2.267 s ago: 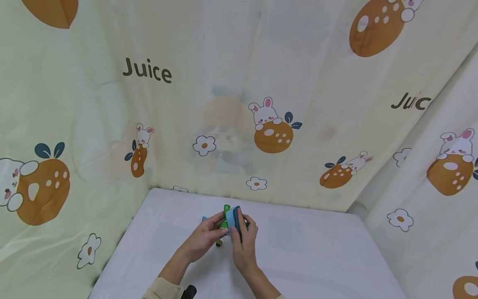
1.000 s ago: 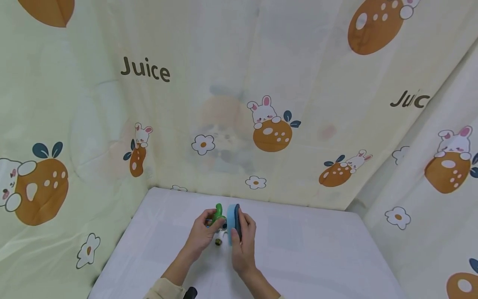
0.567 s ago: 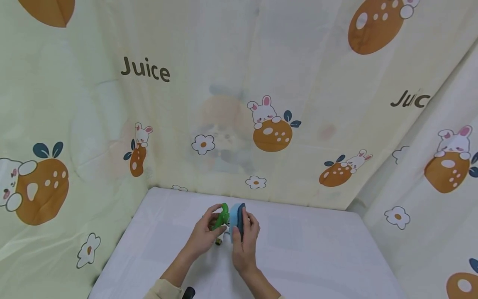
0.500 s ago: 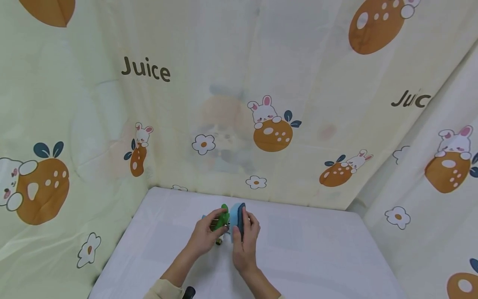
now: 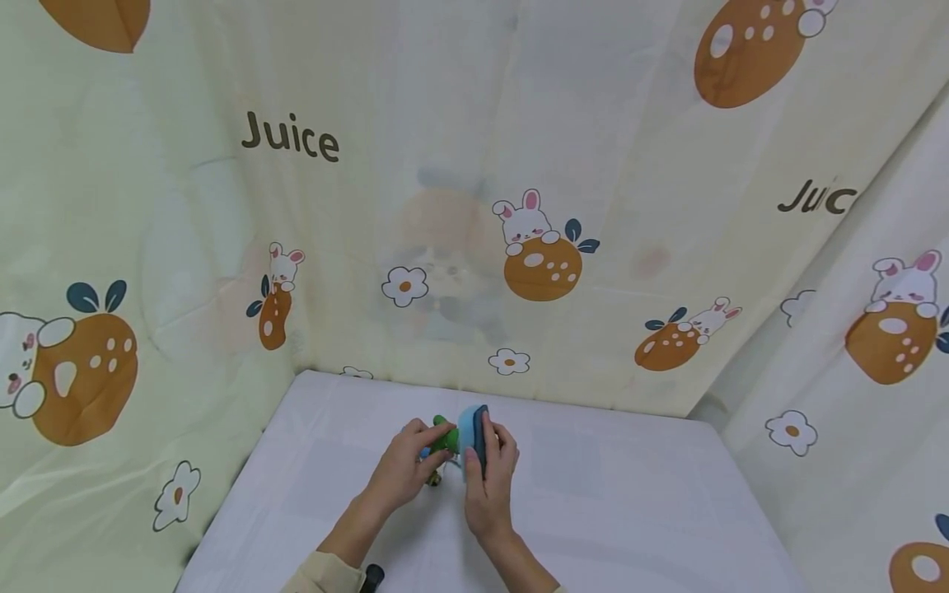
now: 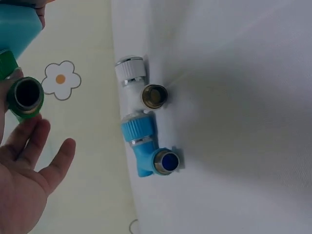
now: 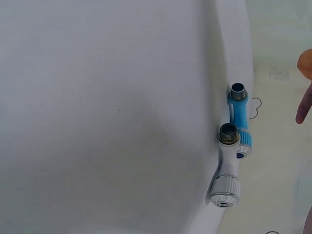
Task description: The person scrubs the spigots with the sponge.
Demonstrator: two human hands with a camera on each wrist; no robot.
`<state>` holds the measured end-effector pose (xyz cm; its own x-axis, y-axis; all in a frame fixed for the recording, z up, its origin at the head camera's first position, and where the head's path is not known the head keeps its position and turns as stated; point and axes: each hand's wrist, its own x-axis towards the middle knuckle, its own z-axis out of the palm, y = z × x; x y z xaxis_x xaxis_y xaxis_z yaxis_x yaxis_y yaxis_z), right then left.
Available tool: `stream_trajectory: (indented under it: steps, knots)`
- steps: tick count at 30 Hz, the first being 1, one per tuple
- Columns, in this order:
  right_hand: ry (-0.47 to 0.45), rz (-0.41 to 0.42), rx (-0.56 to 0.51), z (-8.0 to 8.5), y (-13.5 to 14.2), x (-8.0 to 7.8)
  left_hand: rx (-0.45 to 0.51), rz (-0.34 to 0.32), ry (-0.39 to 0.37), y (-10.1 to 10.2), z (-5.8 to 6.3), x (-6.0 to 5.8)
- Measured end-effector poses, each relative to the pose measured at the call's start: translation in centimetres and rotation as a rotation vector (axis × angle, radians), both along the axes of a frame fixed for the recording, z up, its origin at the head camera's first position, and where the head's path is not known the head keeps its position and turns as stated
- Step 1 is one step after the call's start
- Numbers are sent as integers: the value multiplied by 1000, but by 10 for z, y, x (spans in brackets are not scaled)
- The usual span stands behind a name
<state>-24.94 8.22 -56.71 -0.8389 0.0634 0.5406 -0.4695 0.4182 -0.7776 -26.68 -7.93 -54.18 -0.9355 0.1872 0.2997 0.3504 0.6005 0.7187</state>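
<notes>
My left hand [image 5: 400, 465] holds a green angle valve [image 5: 447, 436] between thumb and fingers, above the table. In the left wrist view its round metal opening faces the camera, and the lower fingers are spread out beneath it. A two-tone blue sponge block [image 5: 467, 432], light blue with a dark blue back, is gripped in my right hand [image 5: 491, 486]. The light side is right up against the green valve. On the table below lie a white angle valve [image 6: 131, 73] and a blue angle valve [image 6: 138, 129], side by side. In the head view the hands mostly hide them.
A white cloth covers the table [image 5: 630, 494]. Printed curtains [image 5: 437, 99] hang behind it and on both sides. A black cylindrical thing [image 5: 373, 576] shows by the left sleeve at the bottom edge.
One second ago the sponge stood slightly apart from the green valve; now they overlap. The green valve has turned in the left hand, its top lower. Both hands have shifted slightly right.
</notes>
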Motion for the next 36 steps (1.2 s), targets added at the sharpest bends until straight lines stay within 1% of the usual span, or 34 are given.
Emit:
stream_trajectory:
  steps: [2,4,9,10,12,15,19,21,24,28,32,36]
  knots:
    - [2,3,2,-1,0,-1,9,15,9,1,0,1]
    - [8,7,5,-2,0,-2,-23,37,66,3,-1,1]
    - [46,-24,50,-5,-1,-3,-210,112,247,5,-3,1]
    - [57,-32,64,-6,-1,-3,-244,122,271,5,-3,0]
    - [66,-38,81,-7,-2,-2,-284,121,295,5,-3,0]
    - [55,-37,102,-7,-3,-1,-304,101,301,3,-4,-1]
    - [5,-49,104,-4,-3,-2,-304,31,313,1,-5,0]
    - [-29,-57,87,-3,-3,-4,-305,-8,328,0,-5,0]
    - [-96,-55,35,-3,-2,-7,-298,-58,346,-1,-4,1]
    - [-179,-46,-30,-6,-1,-9,-277,-108,340,0,-3,1]
    - [-228,-67,-66,-9,1,-13,-276,-131,315,0,-5,2]
    - [-272,-83,-86,-14,4,-15,-315,-110,304,-3,-10,4]
